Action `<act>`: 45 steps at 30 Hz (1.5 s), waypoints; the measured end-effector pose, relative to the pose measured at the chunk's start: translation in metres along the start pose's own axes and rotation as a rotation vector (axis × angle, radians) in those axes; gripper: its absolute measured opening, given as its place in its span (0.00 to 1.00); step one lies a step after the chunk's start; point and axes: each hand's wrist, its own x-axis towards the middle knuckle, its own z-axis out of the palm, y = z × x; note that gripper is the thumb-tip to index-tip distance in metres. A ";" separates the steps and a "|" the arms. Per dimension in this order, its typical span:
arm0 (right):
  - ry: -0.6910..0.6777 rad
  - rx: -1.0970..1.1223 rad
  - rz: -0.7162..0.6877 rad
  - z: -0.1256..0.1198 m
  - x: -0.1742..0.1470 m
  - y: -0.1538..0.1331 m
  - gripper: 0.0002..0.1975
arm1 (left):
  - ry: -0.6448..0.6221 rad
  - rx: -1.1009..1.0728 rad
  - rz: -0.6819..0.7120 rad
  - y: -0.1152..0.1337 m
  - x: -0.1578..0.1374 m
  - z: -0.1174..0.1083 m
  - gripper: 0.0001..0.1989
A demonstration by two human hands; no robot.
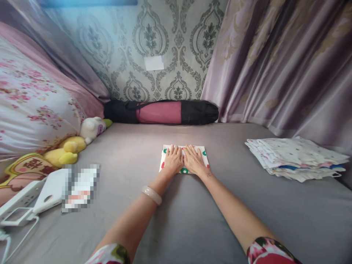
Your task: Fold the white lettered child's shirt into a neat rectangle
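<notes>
A small folded white cloth [205, 160] with green rings and red spots lies flat on the grey bed sheet [132, 154]. My left hand [173, 160] rests palm down on its left half, fingers stretched out and pointing away from me. On the right half lies my right hand [194, 160], also flat with its fingers extended. The two hands are side by side, thumbs close together, and hide the middle of the cloth. A pale bangle [152, 195] circles my left wrist.
To the right sits a stack of folded cloths [297, 156]. A black and pink rolled bag [159, 112] lies along the wall. On the left are plush toys [93, 128], a power strip [22, 198], a white device [52, 189] and cables [23, 238].
</notes>
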 end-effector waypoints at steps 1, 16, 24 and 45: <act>-0.006 0.002 0.000 0.003 0.000 0.001 0.26 | -0.004 0.006 -0.002 -0.001 -0.001 0.002 0.25; -0.058 0.004 0.040 0.003 0.001 0.001 0.26 | 0.004 -0.007 -0.030 -0.003 0.001 0.003 0.22; -0.044 0.029 0.037 0.002 -0.001 0.002 0.26 | 0.015 -0.030 -0.043 -0.005 0.001 0.010 0.22; -0.038 0.049 0.040 0.001 0.002 0.003 0.27 | -0.012 0.012 0.006 -0.008 0.004 0.001 0.23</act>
